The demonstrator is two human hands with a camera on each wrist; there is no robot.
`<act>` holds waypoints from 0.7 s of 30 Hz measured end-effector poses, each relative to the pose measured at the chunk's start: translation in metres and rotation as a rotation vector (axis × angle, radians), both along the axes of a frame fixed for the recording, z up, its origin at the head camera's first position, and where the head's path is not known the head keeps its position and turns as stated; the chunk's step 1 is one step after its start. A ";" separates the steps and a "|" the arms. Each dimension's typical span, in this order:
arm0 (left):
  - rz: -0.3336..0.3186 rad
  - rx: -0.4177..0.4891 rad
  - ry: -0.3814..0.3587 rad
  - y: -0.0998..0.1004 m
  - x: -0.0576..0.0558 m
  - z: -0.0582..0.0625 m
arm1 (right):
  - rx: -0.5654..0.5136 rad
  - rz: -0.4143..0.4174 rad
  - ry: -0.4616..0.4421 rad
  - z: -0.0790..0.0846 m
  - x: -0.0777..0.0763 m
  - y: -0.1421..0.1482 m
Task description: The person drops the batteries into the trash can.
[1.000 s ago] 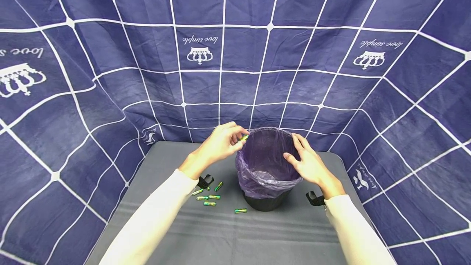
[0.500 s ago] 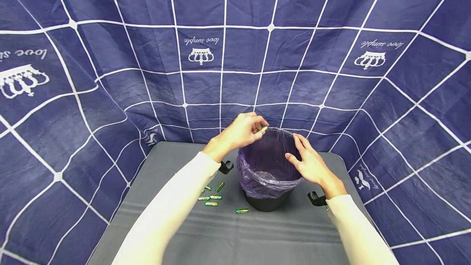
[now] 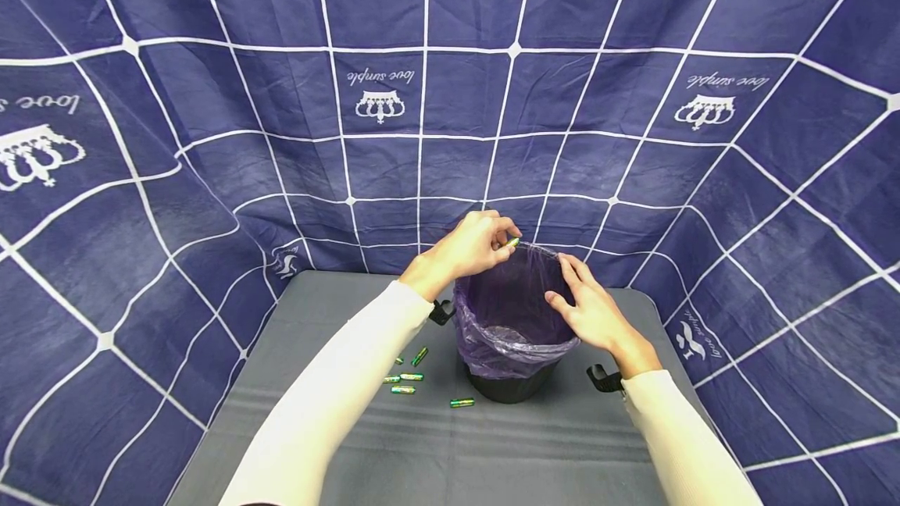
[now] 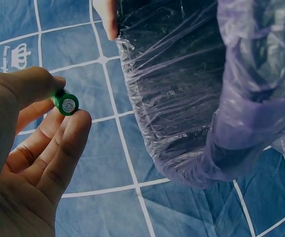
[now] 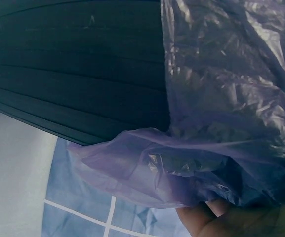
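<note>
My left hand (image 3: pixel 476 247) pinches a small green battery (image 4: pixel 68 104) between thumb and fingertips, its silver end facing the left wrist camera. It is held high at the far left of the rim of a round black trash bin (image 3: pixel 505 390). A thin purple bag (image 3: pixel 492 363) lines the bin and folds down over its outside. At the bin's right side, my right hand (image 3: pixel 596 321) holds the rim, with the thumb over the opening and the fingers along the edge. In the right wrist view its fingers (image 5: pixel 196 217) are partly hidden behind the bag.
Several green batteries (image 3: pixel 403 390) lie on the grey table (image 3: pixel 520 451) left of the bin, some partly covered by the left sleeve. One battery (image 3: pixel 462 403) lies near the bin's front. Blue cloth (image 3: pixel 450 162) with white lines surrounds the table.
My left hand has moved right and slightly up with the battery, from the bin's left side to over the far left rim. My right hand has stayed at the rim.
</note>
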State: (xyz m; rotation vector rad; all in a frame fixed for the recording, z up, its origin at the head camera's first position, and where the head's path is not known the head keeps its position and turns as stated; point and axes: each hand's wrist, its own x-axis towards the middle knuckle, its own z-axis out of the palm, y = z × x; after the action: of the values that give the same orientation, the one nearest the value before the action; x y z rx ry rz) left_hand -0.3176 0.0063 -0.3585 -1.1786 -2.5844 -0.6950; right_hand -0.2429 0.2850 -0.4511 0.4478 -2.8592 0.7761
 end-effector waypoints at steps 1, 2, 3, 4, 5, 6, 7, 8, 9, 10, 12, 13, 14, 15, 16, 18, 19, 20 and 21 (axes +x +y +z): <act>0.008 -0.008 -0.003 -0.001 0.000 0.000 | -0.001 0.002 0.002 0.000 0.000 -0.001; 0.018 -0.020 -0.004 -0.002 0.000 0.000 | -0.001 0.005 0.003 0.000 0.000 -0.001; 0.028 -0.029 -0.007 -0.003 0.000 0.000 | -0.002 0.007 0.005 0.000 0.000 -0.002; 0.040 -0.038 -0.009 -0.004 0.001 0.000 | -0.003 0.008 0.006 0.000 0.000 -0.002; 0.051 -0.046 -0.013 -0.006 0.001 0.000 | -0.002 0.009 0.006 0.000 0.000 -0.002; 0.062 -0.052 -0.015 -0.009 0.002 -0.001 | -0.003 0.009 0.006 0.001 0.000 -0.003; 0.072 -0.057 -0.017 -0.011 0.002 -0.002 | -0.002 0.008 0.005 0.001 0.000 -0.003; 0.079 -0.059 -0.022 -0.014 0.003 -0.003 | -0.001 0.006 0.004 0.001 0.000 -0.003; 0.087 -0.059 -0.026 -0.016 0.004 -0.004 | -0.001 0.004 0.003 0.001 0.000 -0.003; 0.095 -0.061 -0.026 -0.019 0.004 -0.005 | 0.000 0.002 0.004 0.001 0.000 -0.003; 0.104 -0.060 -0.025 -0.025 0.006 -0.007 | -0.001 -0.001 0.005 0.001 0.000 -0.003; 0.109 -0.058 -0.023 -0.029 0.007 -0.008 | -0.001 -0.001 0.007 0.001 0.001 -0.003; 0.112 -0.056 -0.020 -0.032 0.008 -0.009 | -0.001 -0.001 0.007 0.002 0.001 -0.003; 0.117 -0.056 -0.015 -0.035 0.009 -0.010 | -0.002 -0.001 0.008 0.002 0.001 -0.003; 0.121 -0.054 -0.010 -0.038 0.010 -0.011 | -0.002 -0.002 0.007 0.002 0.001 -0.003; 0.128 -0.048 0.004 -0.044 0.012 -0.013 | -0.003 -0.004 0.004 0.002 0.002 -0.003; 0.132 -0.044 0.009 -0.048 0.013 -0.015 | -0.004 -0.004 0.004 0.002 0.003 -0.003; 0.135 -0.040 0.012 -0.051 0.013 -0.017 | -0.005 -0.005 0.003 0.002 0.003 -0.002; 0.140 -0.035 0.016 -0.054 0.014 -0.019 | -0.007 -0.005 0.004 0.002 0.003 -0.002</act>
State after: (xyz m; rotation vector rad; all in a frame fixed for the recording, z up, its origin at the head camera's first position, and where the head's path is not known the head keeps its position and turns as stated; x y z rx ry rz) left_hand -0.3034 -0.0478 -0.3772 -0.9960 -2.6446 -0.6106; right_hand -0.2401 0.2827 -0.4489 0.4405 -2.8524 0.7828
